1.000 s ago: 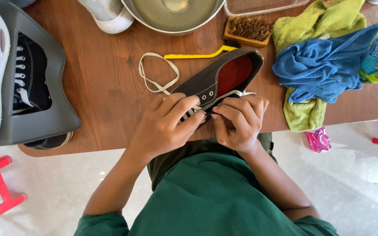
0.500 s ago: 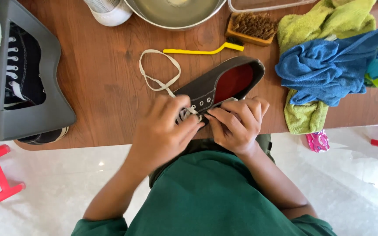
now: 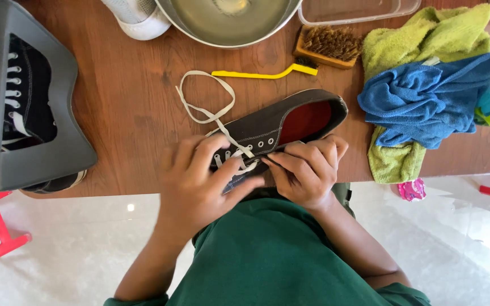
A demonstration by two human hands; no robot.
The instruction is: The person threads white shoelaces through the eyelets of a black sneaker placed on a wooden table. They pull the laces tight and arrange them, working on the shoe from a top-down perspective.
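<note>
Dark canvas shoe [image 3: 279,127] lay at the counter [image 3: 126,130] near edge. Left hand [image 3: 199,181] pinched its white lace [image 3: 208,107]; right hand [image 3: 304,170] clasped the eyelet side. Most lace remained loose, unthreaded.

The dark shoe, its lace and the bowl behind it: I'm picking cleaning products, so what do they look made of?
The dark shoe looks like matte woven canvas, with pale stitching and small metal-looking eyelets; its lining is red. The lace seems flat off-white woven cotton or similar, limp on the table. The bowl looks like metal, probably steel, from its dull grey sheen.
</note>
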